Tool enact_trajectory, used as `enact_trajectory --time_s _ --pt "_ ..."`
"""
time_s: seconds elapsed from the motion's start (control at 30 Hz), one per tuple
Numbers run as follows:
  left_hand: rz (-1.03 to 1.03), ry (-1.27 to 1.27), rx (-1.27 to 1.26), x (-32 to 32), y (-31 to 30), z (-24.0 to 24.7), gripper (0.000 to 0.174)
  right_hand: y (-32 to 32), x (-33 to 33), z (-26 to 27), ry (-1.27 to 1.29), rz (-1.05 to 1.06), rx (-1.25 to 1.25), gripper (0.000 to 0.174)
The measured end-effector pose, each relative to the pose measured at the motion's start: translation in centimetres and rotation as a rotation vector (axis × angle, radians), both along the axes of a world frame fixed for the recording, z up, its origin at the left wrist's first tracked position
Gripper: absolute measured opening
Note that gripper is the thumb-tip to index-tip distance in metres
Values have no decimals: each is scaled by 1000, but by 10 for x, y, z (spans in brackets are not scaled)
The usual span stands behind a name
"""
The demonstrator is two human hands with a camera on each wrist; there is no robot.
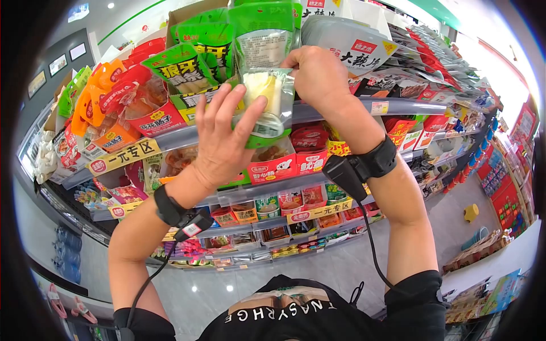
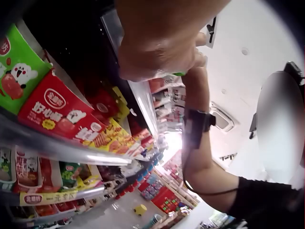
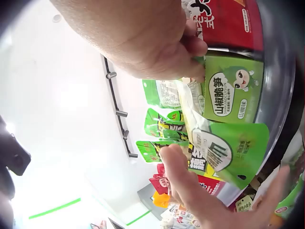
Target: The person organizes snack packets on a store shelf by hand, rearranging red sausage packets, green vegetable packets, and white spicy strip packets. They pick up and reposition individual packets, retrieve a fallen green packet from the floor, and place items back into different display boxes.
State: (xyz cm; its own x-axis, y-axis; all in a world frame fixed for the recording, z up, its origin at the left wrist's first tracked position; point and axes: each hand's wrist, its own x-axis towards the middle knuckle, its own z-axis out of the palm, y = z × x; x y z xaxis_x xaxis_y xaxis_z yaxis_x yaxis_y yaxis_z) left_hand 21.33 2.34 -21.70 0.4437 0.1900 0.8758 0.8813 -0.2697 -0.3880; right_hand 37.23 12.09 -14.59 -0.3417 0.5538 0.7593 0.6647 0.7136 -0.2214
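Note:
A clear and green snack pouch [image 1: 266, 96] with pale contents hangs in front of the top shelf. My right hand [image 1: 321, 74] pinches its upper right edge between thumb and fingers. To the left of the pouch, my left hand [image 1: 219, 131] has its fingers spread, with the thumb overlapping the pouch's face in the head view. In the right wrist view, the pouch [image 3: 228, 148] slants in front of a green display box [image 3: 233, 88] with a cartoon face. Behind it stand more green pouches [image 1: 250, 34]. The left wrist view shows the back of my left hand [image 2: 152, 55].
Orange and red snack packs [image 1: 105, 85] fill the shelf on the left. Grey pouches [image 1: 352, 48] stand in a box at the right. A metal shelf edge with a yellow label strip [image 1: 125, 156] runs below, above lower shelves of small boxes [image 1: 273, 167].

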Motion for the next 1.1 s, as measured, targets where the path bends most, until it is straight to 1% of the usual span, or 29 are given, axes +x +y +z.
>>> enact_trajectory --time_s 0.1,0.13,0.23,0.33,0.43,0.47,0.53,0.6,0.67,0.77,0.87,0.97,1.07,1.1 --pt "-58 104 32 -1 -11 37 60 -1 1 -1 12 14 40 12" --pt "-102 107 87 1 -13 55 50 -1 1 -2 16 19 52 11" --pt "-59 110 3 5 -15 91 40 -1 -1 -3 4 24 115 13" --pt "23 174 8 11 -5 118 40 -2 1 -1 74 114 78 15" --pt "94 158 -104 11 3 140 35 -10 8 9 135 133 160 21" --pt "100 120 -168 12 3 146 32 -12 9 13 118 117 148 20" --pt "261 197 -678 17 -20 180 56 -9 8 14 87 90 185 19" --pt "272 177 -736 22 -24 179 57 -5 7 16 39 55 184 18" --pt "135 60 -348 24 -7 146 32 -2 5 17 -26 20 143 18" --pt "174 89 -344 20 -6 142 35 0 7 20 -83 36 139 18" --pt "173 21 -459 19 -4 149 37 1 12 28 -50 150 114 19" --pt "232 76 -414 21 -1 154 36 -2 14 30 57 244 26 18" --pt "196 75 -446 21 5 153 35 -4 11 31 -66 86 70 16" --pt "214 80 -445 22 7 152 34 -4 10 31 -79 63 76 16"
